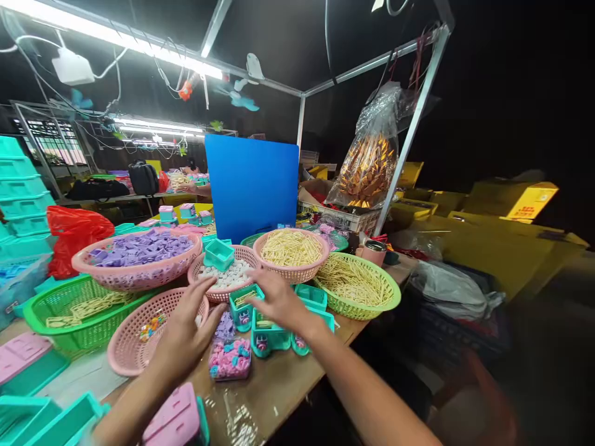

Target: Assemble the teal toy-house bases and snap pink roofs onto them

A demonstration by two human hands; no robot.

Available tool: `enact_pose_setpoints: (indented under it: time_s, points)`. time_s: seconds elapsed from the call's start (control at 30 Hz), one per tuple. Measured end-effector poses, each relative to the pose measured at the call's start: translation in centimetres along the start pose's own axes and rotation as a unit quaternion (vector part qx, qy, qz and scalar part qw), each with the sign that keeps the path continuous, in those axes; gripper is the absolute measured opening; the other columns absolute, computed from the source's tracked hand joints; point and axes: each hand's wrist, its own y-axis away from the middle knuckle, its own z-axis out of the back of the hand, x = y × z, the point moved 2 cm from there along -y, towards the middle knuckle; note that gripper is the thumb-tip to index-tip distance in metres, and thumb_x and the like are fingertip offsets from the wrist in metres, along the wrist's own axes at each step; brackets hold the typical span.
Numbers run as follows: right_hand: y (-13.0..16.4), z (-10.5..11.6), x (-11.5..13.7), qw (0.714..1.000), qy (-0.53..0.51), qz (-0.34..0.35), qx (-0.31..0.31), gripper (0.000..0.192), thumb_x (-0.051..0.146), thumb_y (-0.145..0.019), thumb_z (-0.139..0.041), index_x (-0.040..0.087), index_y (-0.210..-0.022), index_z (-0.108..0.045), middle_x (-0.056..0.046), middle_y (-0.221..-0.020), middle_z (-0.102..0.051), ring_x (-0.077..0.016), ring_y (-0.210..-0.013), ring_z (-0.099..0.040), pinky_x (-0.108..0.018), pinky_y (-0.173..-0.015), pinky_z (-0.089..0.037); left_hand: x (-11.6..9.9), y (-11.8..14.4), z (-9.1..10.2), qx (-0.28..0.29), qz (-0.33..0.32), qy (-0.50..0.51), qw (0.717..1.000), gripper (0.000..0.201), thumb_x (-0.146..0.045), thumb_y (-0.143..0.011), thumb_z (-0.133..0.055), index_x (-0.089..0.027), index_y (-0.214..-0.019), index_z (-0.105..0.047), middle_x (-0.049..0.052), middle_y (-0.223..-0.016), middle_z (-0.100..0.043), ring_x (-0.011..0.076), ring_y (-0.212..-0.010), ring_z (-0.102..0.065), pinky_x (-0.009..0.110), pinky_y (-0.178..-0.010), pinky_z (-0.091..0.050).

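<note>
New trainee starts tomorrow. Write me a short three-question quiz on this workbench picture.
1. True or false: the left hand reaches over the rim of a pink basket.
2. Multiple choice: what fills the big pink basket at the back left? A) purple plastic pieces B) yellow sticks C) white pieces
3. Fill in: the right hand rests on small ____ boxes on the table.

Key:
1. True.
2. A; the yellow sticks lie in the round pink basket and the green basket on the right.
3. Teal.
</note>
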Motion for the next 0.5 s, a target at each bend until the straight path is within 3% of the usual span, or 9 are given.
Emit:
enact_pose_setpoints:
  time_s: [0.03,0.13,0.23,0.33,0.43,0.5]
  points:
    - [-0.8,2.0,-2.9,0.996,0.046,-0.076,0.004,0.047,0.032,-0.095,-0.064,0.024,-0.141,-0.056,-0.010,-0.139,-0.063,-0.0214,-0.133,-0.055,-0.040,-0.115,-0.044,-0.6,-3.3,-1.8,0.019,-0.014,0.024,0.999,0.041,-0.035,-0.092,-0.059,-0.022,-0.131,-0.060,0.012,-0.140,-0.062,0.0311,-0.135,-0.055,0.052,-0.116,-0.044]
    - [-2.8,6.1,-10.6,0.980,0.101,-0.169,0.008,0.045,0.024,-0.094,-0.063,0.017,-0.139,-0.059,-0.019,-0.144,-0.057,-0.0291,-0.139,-0.050,-0.052,-0.118,-0.038,-0.9,-11.5,-8.3,0.089,0.004,0.085,0.992,0.041,-0.022,-0.083,-0.067,-0.014,-0.123,-0.066,0.017,-0.139,-0.060,0.0335,-0.134,-0.055,0.054,-0.118,-0.039]
    - [-4.4,7.1,-15.4,0.972,0.122,-0.195,0.052,0.078,0.032,-0.076,-0.085,0.022,-0.146,-0.053,-0.021,-0.159,-0.039,-0.0397,-0.151,-0.031,-0.065,-0.120,-0.027,0.2,-17.3,-14.1,0.115,0.023,0.109,0.987,0.034,-0.017,-0.082,-0.071,-0.014,-0.116,-0.069,0.016,-0.133,-0.063,0.0317,-0.129,-0.059,0.053,-0.117,-0.040]
    - [-6.5,5.7,-17.0,0.964,0.129,-0.180,0.148,0.120,0.043,-0.054,-0.097,0.032,-0.157,-0.037,-0.016,-0.170,-0.018,-0.0445,-0.157,-0.011,-0.071,-0.120,-0.018,2.1,-20.9,-18.1,0.132,0.065,0.141,0.979,0.032,-0.028,-0.093,-0.068,-0.017,-0.122,-0.065,0.012,-0.132,-0.063,0.0283,-0.120,-0.062,0.053,-0.105,-0.050]
    - [-9.0,3.9,-16.9,0.937,0.158,-0.172,0.258,0.131,0.060,-0.057,-0.091,0.032,-0.163,-0.019,-0.013,-0.173,-0.004,-0.0465,-0.157,0.002,-0.075,-0.119,-0.011,3.7,-22.9,-20.4,0.155,0.131,0.183,0.962,0.038,-0.037,-0.097,-0.064,-0.018,-0.130,-0.060,0.011,-0.132,-0.063,0.0258,-0.112,-0.065,0.049,-0.094,-0.057]
    - [-10.4,3.0,-16.8,0.914,0.195,-0.188,0.301,0.132,0.065,-0.057,-0.088,0.032,-0.164,-0.017,-0.011,-0.173,0.000,-0.0495,-0.156,0.002,-0.077,-0.117,-0.012,4.4,-23.6,-21.1,0.184,0.181,0.207,0.944,0.039,-0.037,-0.097,-0.064,-0.018,-0.130,-0.060,0.011,-0.131,-0.063,0.0252,-0.110,-0.066,0.047,-0.092,-0.058]
